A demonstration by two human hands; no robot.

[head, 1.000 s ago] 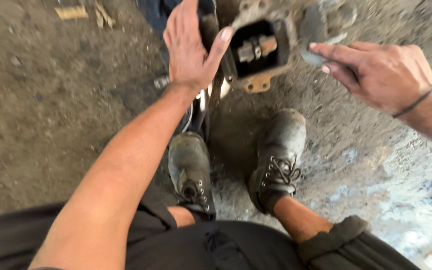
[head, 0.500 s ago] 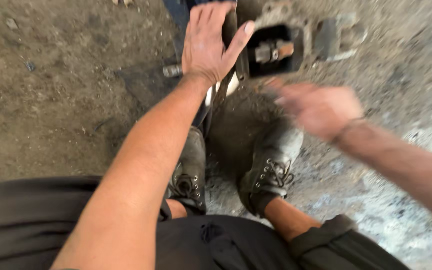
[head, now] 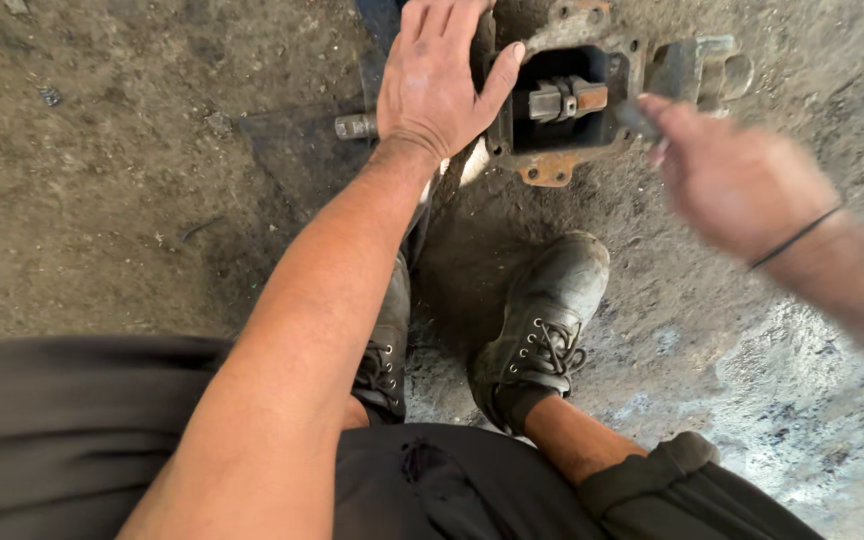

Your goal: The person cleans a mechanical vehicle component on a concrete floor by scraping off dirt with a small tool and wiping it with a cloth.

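The left hand [head: 437, 85] lies flat and open, palm down, against the left side of a rusty metal housing [head: 572, 100] at the far centre of the scene. Its fingers point away from the person, and the thumb [head: 500, 75] extends across the left edge of the housing's rectangular opening. It grips nothing; it presses on the casting.

The housing rests on the dirt floor [head: 132, 200]. Inside its dark opening sits a short metal shaft part [head: 564, 98], grey with a rust-brown right end, lying crosswise. A rusty lug [head: 550, 172] with a bolt hole projects from the near edge of the housing. A grey bracket piece [head: 702, 68] adjoins the housing on the right. A short cylindrical stub [head: 355, 126] protrudes to the left of the left wrist.

The right hand [head: 737, 180] hovers just right of the housing, near the bracket, apart from the floor. It is motion-blurred; the fingers are curled together toward the opening, and whether they pinch a small object cannot be determined. A thin dark band [head: 797, 235] encircles the right wrist.

Nearer the person, two worn, dusty lace-up boots [head: 542, 320] stand on the floor, the right one fully visible, the left one partly hidden by the left forearm. Dark trousers [head: 452, 490] fill the near edge.
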